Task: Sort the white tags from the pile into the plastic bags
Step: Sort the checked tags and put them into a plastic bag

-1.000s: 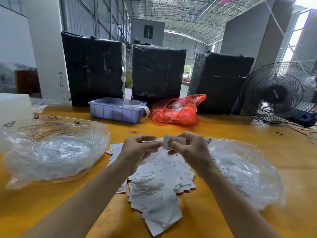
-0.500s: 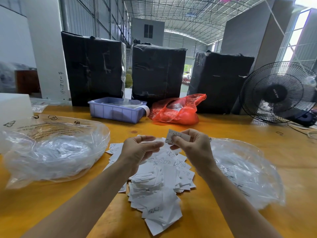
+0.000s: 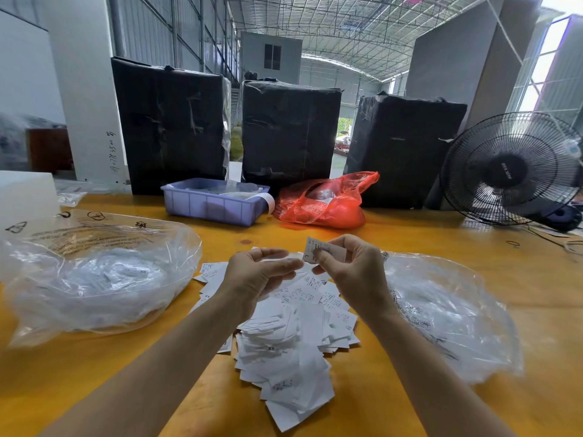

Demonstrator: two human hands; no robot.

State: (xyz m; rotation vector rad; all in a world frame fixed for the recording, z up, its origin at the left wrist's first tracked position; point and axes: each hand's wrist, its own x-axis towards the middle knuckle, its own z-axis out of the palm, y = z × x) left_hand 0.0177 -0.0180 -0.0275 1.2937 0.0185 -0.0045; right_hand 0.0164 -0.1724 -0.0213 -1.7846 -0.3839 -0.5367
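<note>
Sorting step in hand: one tag up for reading, not yet bagged.

Our right hand (image 3: 353, 272) pinches a single white tag (image 3: 325, 250) between thumb and curled fingers, held above the far edge of the pile of tags (image 3: 293, 335). An "L" seems printed at its lower left corner; the rest of the print is too small to read.

Our left hand (image 3: 258, 275) sits just beside it, at 9 o'clock from the tag, palm up, fingers loosely extended and holding nothing that we can make out. Fingertips near the tag but apart from it.

The pile lies on the yellow table (image 3: 520, 279) between the two clear bags. Left plastic bag (image 3: 101, 275) at 9 o'clock from the pile, right plastic bag (image 3: 448, 313) at 3 o'clock. Both already hold white tags.

Next move, as we judge it: read the size mark, then carry the tag to the matching bag and drop it through the mouth. Which bag takes which size we cannot tell.

Hard to make out: the right bag's opening, lost in the crumpled film; the tags inside both bags, blurred by plastic; the middle of the pile, hidden under our forearms. One pile tag reads "XS".
</note>
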